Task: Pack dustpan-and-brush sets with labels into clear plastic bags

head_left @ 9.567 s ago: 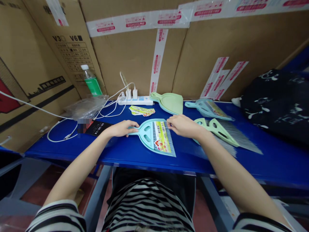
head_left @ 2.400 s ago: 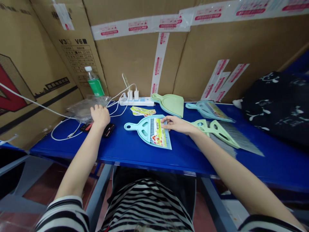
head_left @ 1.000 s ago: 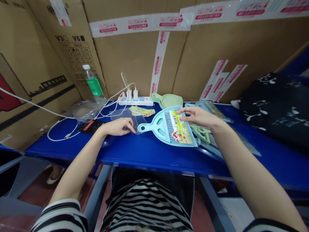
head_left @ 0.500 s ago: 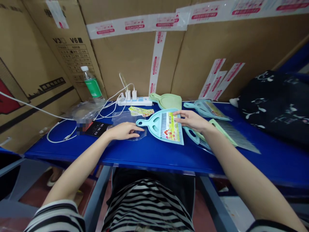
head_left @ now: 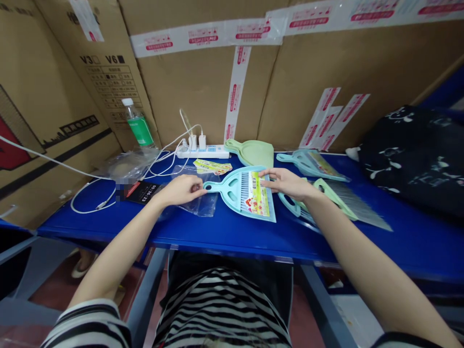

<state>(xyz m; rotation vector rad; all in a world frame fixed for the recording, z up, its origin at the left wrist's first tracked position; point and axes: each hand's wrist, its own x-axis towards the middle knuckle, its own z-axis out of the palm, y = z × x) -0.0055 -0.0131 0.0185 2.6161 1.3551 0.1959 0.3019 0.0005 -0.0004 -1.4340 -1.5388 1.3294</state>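
Observation:
A light blue dustpan (head_left: pixel 229 197) lies at the middle of the blue table, its handle to the left. Brush bristles and a colourful printed card (head_left: pixel 259 195) lie in its pan. At the handle's end, my left hand (head_left: pixel 184 189) is closed in a pinch. My right hand (head_left: pixel 290 183) grips the pan's far right edge, thumb and fingers on the card. A clear plastic bag (head_left: pixel 203 205) lies under and beside my left hand. Partly hidden by my right forearm are another blue handle (head_left: pixel 290 205) and a green brush (head_left: pixel 337 200) with grey bristles.
Behind the dustpan are a green dustpan (head_left: pixel 255 153), loose printed cards (head_left: pixel 212 167) and a white power strip (head_left: pixel 213 152) with cables. A wrapped blue set (head_left: pixel 313 164) lies back right, near a dark patterned bag (head_left: pixel 413 159). A bottle (head_left: pixel 139 128) and phone (head_left: pixel 143 192) are left.
My left hand has closed from loosely spread fingers to a pinch on the dustpan's handle end. The dustpan has shifted slightly toward me. My right hand stays at its edge.

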